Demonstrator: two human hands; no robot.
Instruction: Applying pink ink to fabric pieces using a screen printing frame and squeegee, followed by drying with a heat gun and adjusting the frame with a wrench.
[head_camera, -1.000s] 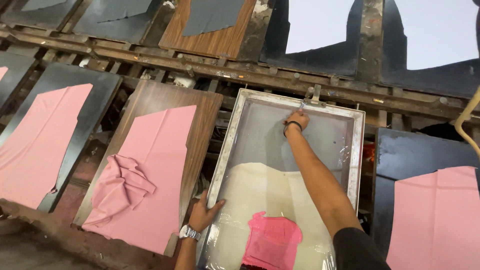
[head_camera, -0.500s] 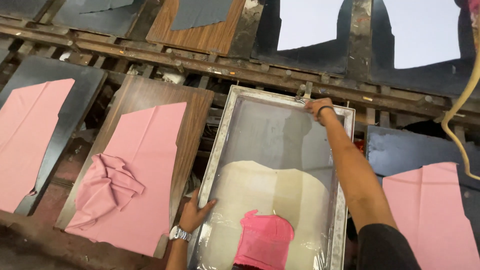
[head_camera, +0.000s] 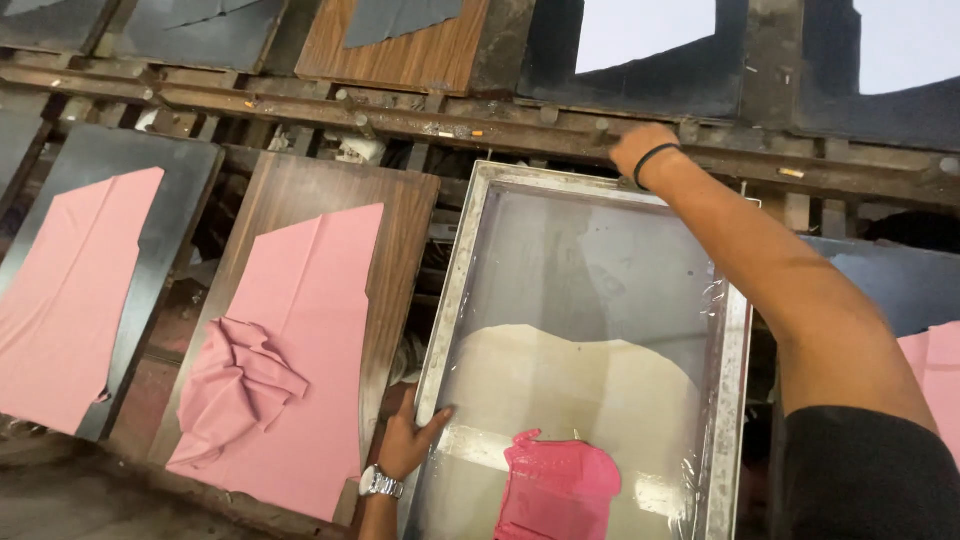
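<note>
I am seeing a pink fabric panel (head_camera: 290, 350) lying on the brown wooden board (head_camera: 400, 260) at left. My left hand (head_camera: 410, 440) is gripping the near-left edge of the metal-framed printing screen (head_camera: 455, 290); my right hand (head_camera: 640, 148) is reaching its far edge, grip unclear.

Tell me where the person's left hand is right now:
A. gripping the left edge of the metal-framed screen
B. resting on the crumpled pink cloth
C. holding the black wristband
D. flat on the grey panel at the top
A: the left hand, wearing a wristwatch, has its fingers on the left frame edge of the metal-framed screen, apart from the crumpled pink cloth.
</note>
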